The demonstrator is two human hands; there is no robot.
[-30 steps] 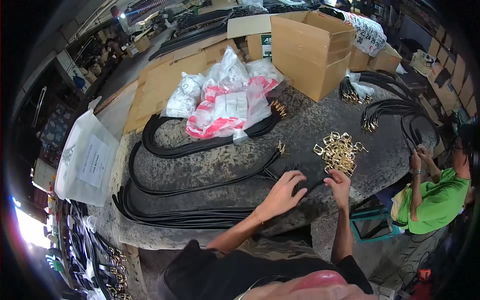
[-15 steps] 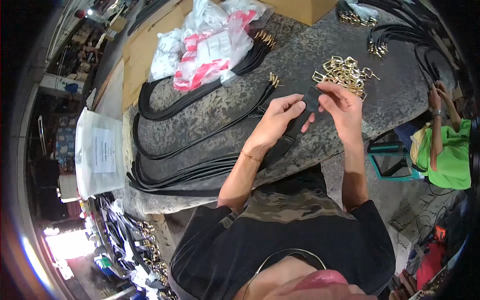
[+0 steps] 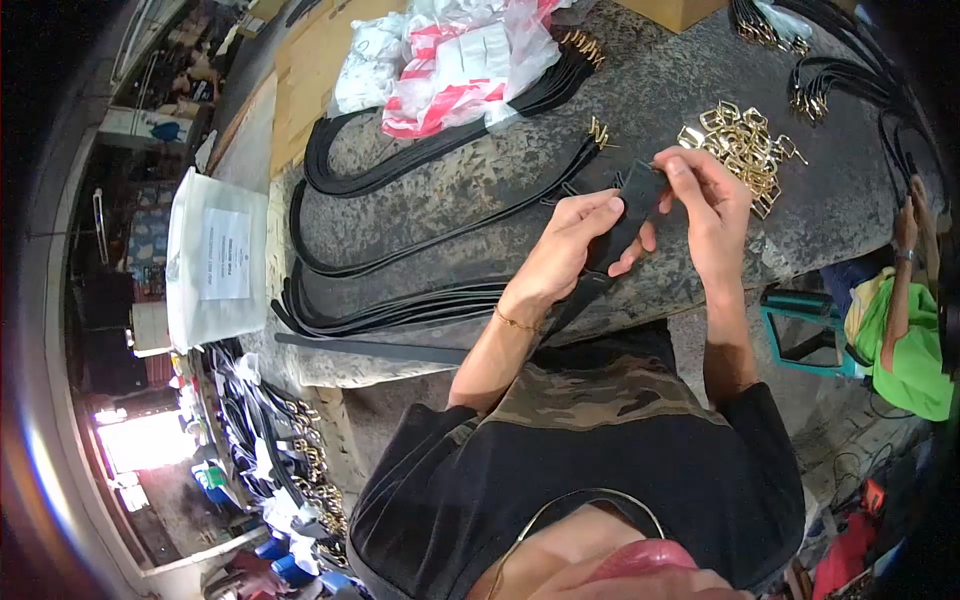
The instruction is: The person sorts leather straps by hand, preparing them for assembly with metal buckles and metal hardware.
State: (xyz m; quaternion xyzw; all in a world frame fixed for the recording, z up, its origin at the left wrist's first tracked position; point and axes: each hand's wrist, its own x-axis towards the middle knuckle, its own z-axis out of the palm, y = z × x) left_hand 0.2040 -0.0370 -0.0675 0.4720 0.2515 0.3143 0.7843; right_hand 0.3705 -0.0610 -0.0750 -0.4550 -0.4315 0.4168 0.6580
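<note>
Over the near edge of the dark, worn table, my left hand is closed on a black strap, thumb on top. My right hand pinches the strap's upper end between thumb and fingers. A pile of gold metal buckles lies just beyond my right hand. Left of my hands, long black straps with gold ends curve across the table, and a further bundle of straps lies nearer its front edge.
White and red plastic bags lie at the back. A white bin stands at the left. More black straps lie at the back right. A co-worker in green is at the far right, hands on straps.
The whole view has shifted, so the table's things appear further right. My hands still hold the strap, and more of its flat end shows between them.
</note>
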